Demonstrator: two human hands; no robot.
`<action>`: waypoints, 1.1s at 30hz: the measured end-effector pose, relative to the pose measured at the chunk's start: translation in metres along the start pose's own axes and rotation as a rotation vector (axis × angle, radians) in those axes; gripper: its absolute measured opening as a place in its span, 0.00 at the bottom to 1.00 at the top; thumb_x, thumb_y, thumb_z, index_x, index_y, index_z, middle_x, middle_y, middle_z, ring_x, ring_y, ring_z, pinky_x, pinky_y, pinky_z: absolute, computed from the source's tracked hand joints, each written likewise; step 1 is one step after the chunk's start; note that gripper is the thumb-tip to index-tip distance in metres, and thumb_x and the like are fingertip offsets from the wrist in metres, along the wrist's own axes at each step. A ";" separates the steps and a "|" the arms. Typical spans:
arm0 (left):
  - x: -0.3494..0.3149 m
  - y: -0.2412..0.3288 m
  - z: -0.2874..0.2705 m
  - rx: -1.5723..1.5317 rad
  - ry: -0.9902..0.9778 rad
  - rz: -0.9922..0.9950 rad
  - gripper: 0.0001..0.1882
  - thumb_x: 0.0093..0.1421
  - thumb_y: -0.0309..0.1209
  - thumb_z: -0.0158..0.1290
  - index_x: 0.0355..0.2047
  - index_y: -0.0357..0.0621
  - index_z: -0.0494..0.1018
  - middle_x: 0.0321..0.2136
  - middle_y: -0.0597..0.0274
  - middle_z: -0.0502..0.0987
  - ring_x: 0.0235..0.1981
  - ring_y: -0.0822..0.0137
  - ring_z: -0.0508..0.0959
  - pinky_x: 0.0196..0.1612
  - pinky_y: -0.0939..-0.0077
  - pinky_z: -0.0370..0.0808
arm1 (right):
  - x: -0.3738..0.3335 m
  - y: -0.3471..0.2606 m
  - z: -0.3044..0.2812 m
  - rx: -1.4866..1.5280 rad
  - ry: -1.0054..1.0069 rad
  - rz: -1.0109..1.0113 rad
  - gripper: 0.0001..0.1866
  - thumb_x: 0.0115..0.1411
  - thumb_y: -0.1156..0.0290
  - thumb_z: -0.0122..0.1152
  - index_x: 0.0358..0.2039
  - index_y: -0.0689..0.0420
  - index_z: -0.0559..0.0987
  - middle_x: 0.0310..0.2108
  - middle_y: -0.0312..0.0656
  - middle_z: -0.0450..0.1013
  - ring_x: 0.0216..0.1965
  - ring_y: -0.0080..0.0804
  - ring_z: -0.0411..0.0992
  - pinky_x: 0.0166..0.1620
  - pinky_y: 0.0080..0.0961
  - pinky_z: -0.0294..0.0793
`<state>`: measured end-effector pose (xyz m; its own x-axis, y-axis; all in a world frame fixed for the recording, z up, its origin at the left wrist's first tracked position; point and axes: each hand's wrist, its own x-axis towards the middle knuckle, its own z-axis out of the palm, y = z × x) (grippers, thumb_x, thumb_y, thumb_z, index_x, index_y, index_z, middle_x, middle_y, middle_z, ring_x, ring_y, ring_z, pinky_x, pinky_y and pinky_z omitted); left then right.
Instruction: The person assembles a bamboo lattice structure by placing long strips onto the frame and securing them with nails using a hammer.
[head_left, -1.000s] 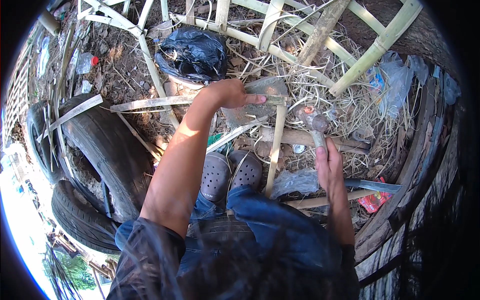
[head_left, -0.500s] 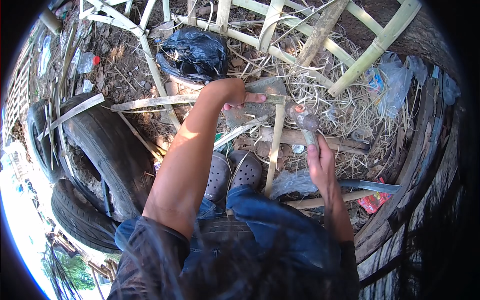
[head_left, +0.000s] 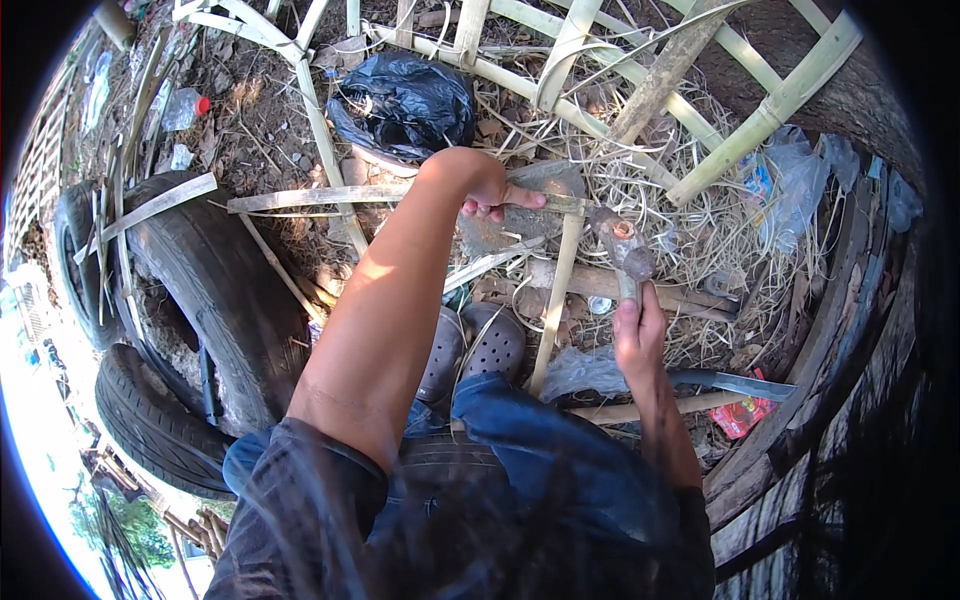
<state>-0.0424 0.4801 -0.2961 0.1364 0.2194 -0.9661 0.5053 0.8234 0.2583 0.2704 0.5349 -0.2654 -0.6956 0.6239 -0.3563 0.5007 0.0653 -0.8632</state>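
1. Bamboo strip (head_left: 380, 193): likely light, springy; take hold near tip.
2. Runs across grey slab (head_left: 555, 180), to near right edge.
3. Clasps strip in left hand (head_left: 488, 192), hammer (head_left: 624, 248) in right hand (head_left: 641, 327); likely head-heavy.

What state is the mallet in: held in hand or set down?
The mallet is in hand: the right hand is closed around its handle, with the rest showing beyond the grip.

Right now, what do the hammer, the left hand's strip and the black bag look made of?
Hammer: perhaps wood, rough and dull brown with an orange-toned patch; metal isn't ruled out.
Strip: likely split bamboo, matte; pale, flat, greenish near its right end.
Black bag: seemingly thin plastic, glossy; its crinkles catch bright highlights.
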 end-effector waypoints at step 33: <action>0.007 -0.001 0.003 -0.034 -0.023 -0.044 0.44 0.43 0.79 0.44 0.22 0.43 0.74 0.16 0.68 0.63 0.18 0.70 0.62 0.25 0.74 0.62 | -0.016 -0.007 -0.005 0.058 -0.080 0.107 0.34 0.67 0.45 0.38 0.59 0.64 0.62 0.16 0.31 0.61 0.14 0.17 0.58 0.16 0.16 0.58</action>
<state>-0.0395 0.4794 -0.3028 0.1344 0.1710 -0.9761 0.4817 0.8495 0.2152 0.2806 0.5281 -0.2516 -0.6793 0.5610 -0.4731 0.5456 -0.0450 -0.8369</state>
